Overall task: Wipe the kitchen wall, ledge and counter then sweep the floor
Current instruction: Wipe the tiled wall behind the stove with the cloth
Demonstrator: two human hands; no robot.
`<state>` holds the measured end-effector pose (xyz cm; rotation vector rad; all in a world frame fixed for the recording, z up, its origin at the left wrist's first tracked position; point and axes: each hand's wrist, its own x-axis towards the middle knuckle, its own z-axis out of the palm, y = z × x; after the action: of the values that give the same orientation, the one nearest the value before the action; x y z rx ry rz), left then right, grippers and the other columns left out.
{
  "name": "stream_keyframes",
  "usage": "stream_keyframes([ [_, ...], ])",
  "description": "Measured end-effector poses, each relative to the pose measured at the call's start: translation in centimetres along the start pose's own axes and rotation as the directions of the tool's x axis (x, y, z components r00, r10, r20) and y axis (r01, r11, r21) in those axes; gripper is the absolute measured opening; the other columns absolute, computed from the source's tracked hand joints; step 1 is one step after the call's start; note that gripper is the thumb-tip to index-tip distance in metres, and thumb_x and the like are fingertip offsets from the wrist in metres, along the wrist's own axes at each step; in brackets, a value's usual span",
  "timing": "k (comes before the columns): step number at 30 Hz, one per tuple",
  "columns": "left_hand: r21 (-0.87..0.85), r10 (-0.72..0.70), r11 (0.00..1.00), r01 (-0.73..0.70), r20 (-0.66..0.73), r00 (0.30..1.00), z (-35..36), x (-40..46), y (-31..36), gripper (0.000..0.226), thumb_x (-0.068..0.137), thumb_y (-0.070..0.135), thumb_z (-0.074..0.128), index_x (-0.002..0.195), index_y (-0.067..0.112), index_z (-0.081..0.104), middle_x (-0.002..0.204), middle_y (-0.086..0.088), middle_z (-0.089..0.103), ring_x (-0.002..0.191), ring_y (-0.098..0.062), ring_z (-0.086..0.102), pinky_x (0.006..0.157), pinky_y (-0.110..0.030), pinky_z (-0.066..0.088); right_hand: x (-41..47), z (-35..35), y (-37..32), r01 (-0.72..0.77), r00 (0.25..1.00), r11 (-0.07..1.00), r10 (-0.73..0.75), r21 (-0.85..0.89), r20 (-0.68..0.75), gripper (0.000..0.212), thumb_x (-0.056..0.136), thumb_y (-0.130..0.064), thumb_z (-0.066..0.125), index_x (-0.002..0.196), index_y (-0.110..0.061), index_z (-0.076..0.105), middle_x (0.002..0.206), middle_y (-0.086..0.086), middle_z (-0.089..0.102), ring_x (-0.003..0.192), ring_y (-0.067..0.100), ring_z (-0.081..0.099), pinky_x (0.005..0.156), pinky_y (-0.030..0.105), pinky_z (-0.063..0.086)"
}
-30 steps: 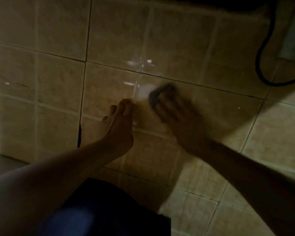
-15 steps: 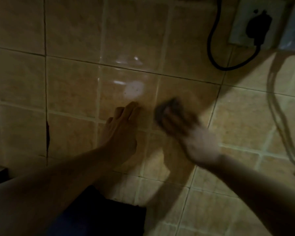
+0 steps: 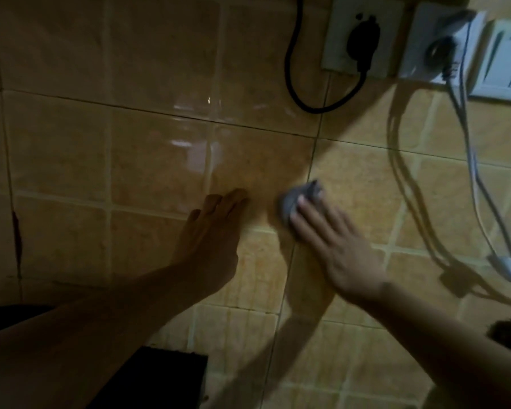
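A beige tiled kitchen wall (image 3: 160,160) fills the view, with a wet sheen near its middle. My right hand (image 3: 334,240) presses a small grey cloth (image 3: 300,197) flat against the tiles with straight fingers; most of the cloth is hidden under the fingers. My left hand (image 3: 211,231) rests flat on the wall just left of the cloth, fingers straight and together, holding nothing.
A socket with a black plug (image 3: 362,39) and black cable (image 3: 292,84) sits at the upper right. Beside it are a second socket (image 3: 437,45) with pale cables (image 3: 472,172) hanging down and a light switch (image 3: 502,63). A dark box-shaped object (image 3: 160,376) lies at the bottom. A crack (image 3: 17,237) runs down the left tiles.
My right hand has slid the cloth rightward and a little down across the tiles. The view has shifted right, bringing the sockets and switch into sight. My left hand stays on the wall.
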<state>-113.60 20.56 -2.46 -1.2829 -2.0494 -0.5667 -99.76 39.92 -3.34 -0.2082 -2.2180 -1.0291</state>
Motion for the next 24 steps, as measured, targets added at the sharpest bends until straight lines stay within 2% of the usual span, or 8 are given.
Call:
stream_keyframes([
  [2,0.049,0.020,0.999,-0.023,0.048,0.999,0.2,-0.5,0.4,0.084,0.080,0.012,0.060,0.148,0.025,0.012,0.154,0.011,0.006,0.136,-0.018,0.016,0.103,-0.032,0.028,-2.3,0.9,0.1,0.173,0.983,0.984,-0.170,-0.034,0.074,0.068,0.085,-0.027,0.030,0.151,-0.024,0.012,0.159,-0.001,-0.002,0.146,0.023,-0.004,0.117,0.037,-0.003],
  [4,0.067,0.024,0.997,-0.028,0.058,0.998,0.0,-0.5,0.0,0.084,0.079,0.011,0.061,0.148,0.026,0.013,0.154,0.011,0.007,0.135,-0.018,0.017,0.102,-0.033,0.028,-1.4,0.3,1.1,0.203,0.976,0.979,-0.200,-0.031,0.085,0.067,0.087,-0.028,0.028,0.151,-0.025,0.011,0.159,-0.002,-0.004,0.146,0.023,-0.006,0.117,0.037,-0.005],
  [10,0.070,-0.035,0.997,0.029,0.089,0.995,-0.6,-1.4,-2.4,0.085,0.075,0.005,0.066,0.147,0.021,0.023,0.153,0.007,0.019,0.134,-0.021,0.023,0.100,-0.036,0.031,4.6,-1.7,-1.1,-0.161,0.985,0.974,0.170,0.161,-0.042,0.060,0.092,-0.027,0.022,0.151,-0.019,0.011,0.158,0.006,0.009,0.145,0.027,-0.002,0.116,0.040,0.000],
  [13,0.127,-0.061,0.991,0.044,0.138,0.988,0.1,-3.0,-3.4,0.083,0.077,0.008,0.063,0.147,0.022,0.020,0.153,0.006,0.017,0.136,-0.021,0.019,0.102,-0.035,0.028,1.1,1.5,-5.2,0.131,0.991,0.977,-0.131,0.168,-0.013,0.062,0.087,-0.029,0.027,0.149,-0.019,0.020,0.156,0.004,0.021,0.145,0.027,0.005,0.116,0.041,0.004],
  [15,0.148,-0.079,0.988,0.053,0.171,0.982,0.5,-3.9,-3.8,0.079,0.079,0.012,0.061,0.146,0.022,0.021,0.151,0.004,0.018,0.136,-0.021,0.017,0.103,-0.036,0.026,-1.7,3.6,-7.6,0.412,0.906,0.904,-0.420,0.117,0.055,0.065,0.083,-0.030,0.029,0.147,-0.020,0.025,0.154,0.001,0.026,0.146,0.025,-0.002,0.116,0.039,0.000],
  [17,0.166,-0.089,0.985,0.054,0.212,0.973,0.6,-4.6,-4.3,0.075,0.081,0.017,0.061,0.144,0.023,0.021,0.149,0.004,0.018,0.136,-0.021,0.017,0.104,-0.036,0.024,-2.4,4.6,-8.3,0.505,0.857,0.857,-0.512,0.101,0.059,0.064,0.083,-0.031,0.029,0.146,-0.020,0.027,0.153,0.000,0.031,0.145,0.021,-0.010,0.117,0.039,-0.001],
  [19,0.177,-0.080,0.984,0.037,0.240,0.968,0.7,-5.0,-4.8,0.072,0.081,0.019,0.060,0.142,0.023,0.023,0.146,0.004,0.021,0.135,-0.021,0.018,0.103,-0.035,0.026,-0.7,4.1,-7.7,0.466,0.883,0.878,-0.469,0.105,0.008,0.062,0.085,-0.029,0.029,0.147,-0.020,0.025,0.154,0.000,0.029,0.145,0.021,-0.009,0.116,0.039,0.002],
  [24,0.204,-0.133,0.976,0.077,0.274,0.953,0.1,-4.9,-6.4,0.071,0.081,0.021,0.062,0.142,0.020,0.027,0.144,0.002,0.025,0.131,-0.023,0.023,0.101,-0.036,0.029,5.3,0.6,-8.1,0.126,0.989,0.970,-0.108,0.210,-0.098,0.056,0.091,-0.022,0.026,0.147,-0.013,0.028,0.154,0.007,0.027,0.143,0.031,0.014,0.116,0.045,0.012],
])
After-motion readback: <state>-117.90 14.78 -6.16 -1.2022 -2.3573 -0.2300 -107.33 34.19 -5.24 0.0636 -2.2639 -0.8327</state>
